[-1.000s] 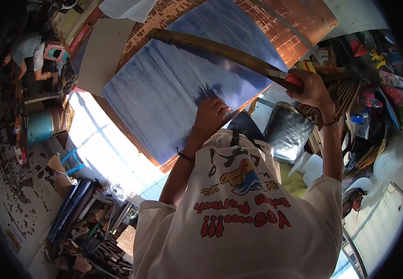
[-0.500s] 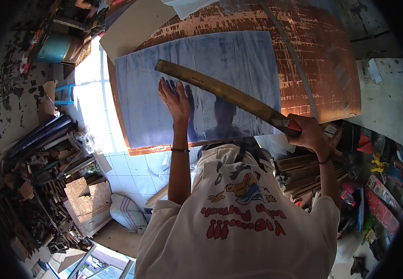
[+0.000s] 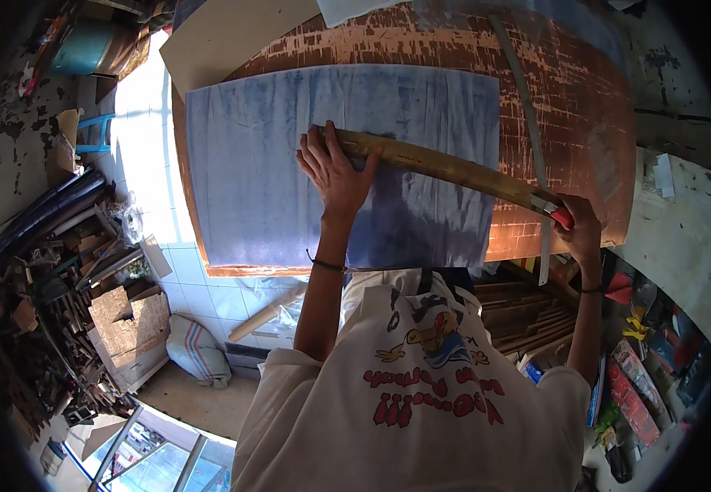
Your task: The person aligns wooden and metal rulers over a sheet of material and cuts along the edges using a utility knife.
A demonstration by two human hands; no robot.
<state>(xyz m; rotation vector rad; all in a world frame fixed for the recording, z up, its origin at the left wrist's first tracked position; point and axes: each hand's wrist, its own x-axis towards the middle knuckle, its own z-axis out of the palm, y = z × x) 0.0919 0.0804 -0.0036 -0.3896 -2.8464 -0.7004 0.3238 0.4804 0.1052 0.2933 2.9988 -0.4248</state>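
A long, narrow wooden strip point(image 3: 445, 170) lies slantwise across a blue-grey sheet point(image 3: 249, 180), its right end reaching past the sheet's edge. My left hand point(image 3: 337, 176) rests on the strip's left end with fingers spread, the thumb on the strip and the fingertips around its tip. My right hand point(image 3: 582, 232) is closed around a red and silver tool point(image 3: 561, 216) that looks like a utility knife. This tool meets the strip's right end; whether the right fingers also touch the wood is hidden. Under the sheet is a worn orange-brown board point(image 3: 573, 107).
A thin metal strip point(image 3: 528, 107) crosses the board on the right. Brown cardboard point(image 3: 224, 41) covers the far left corner. Scrap wood point(image 3: 35, 303) is heaped at left, near a white sack point(image 3: 195, 351). Wooden slats point(image 3: 528, 316) lie below the board.
My left hand has come down onto the wooden strip's left end. The strip has shifted right and lies less steeply. My right hand has moved right with the red and silver tool.
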